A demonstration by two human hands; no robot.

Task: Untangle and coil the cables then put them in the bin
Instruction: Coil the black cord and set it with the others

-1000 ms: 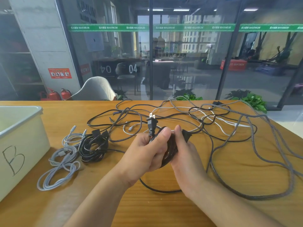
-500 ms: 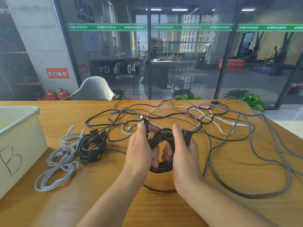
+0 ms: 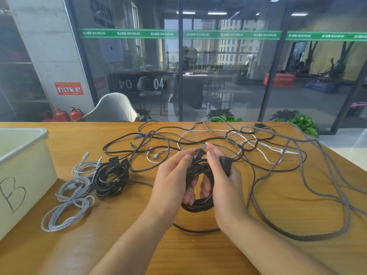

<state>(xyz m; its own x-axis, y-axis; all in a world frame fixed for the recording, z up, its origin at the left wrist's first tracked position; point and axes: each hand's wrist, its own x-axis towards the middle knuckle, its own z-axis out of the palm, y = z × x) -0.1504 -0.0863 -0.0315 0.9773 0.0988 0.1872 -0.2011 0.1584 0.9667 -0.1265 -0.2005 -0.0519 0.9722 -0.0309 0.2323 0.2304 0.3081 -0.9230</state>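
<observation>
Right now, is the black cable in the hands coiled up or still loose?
Mostly coiled: the black cable forms a tight ring held between both hands, with its plug up top. One loose strand trails onto the table.

The pale bin [image 3: 29,167] at the left carries a hand-drawn letter "B" on its side. A green strip [image 3: 198,34] across the glass wall repeats "MAXIMUM", white "04" [image 3: 158,83] marks the glass below it, and a red box [image 3: 280,80] beyond reads "SOFTBOX".

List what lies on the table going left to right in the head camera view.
bin marked B → grey coiled cable → black coiled cable → left hand → black coil being held → right hand → loose braided grey cable
</observation>
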